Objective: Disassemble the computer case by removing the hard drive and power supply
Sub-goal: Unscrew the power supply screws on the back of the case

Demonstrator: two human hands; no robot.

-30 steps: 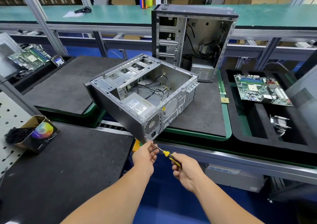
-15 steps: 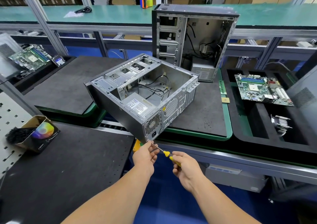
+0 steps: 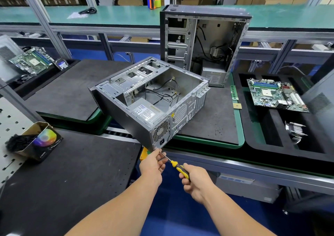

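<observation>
One computer case (image 3: 150,100) lies open, near corner overhanging the table (image 3: 216,127) | power supply (image 3: 146,111) still inside | right hand (image 3: 196,181) grips screwdriver (image 3: 178,167), left hand (image 3: 153,165) pinches its shaft at the rear-corner screw | keep tip square, press firmly to avoid slipping.

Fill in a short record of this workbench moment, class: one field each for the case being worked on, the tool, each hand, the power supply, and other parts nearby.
Case worked on: open computer case lying on its side, its rear corner overhanging the bench edge
Tool: yellow-handled screwdriver, tip at the case's lower rear corner
Right hand: grips the screwdriver handle
Left hand: fingers pinch the screwdriver shaft near the tip
Power supply: not yet removed from the case
Nearby: second case standing upright behind; motherboard on the black tray to the right
</observation>
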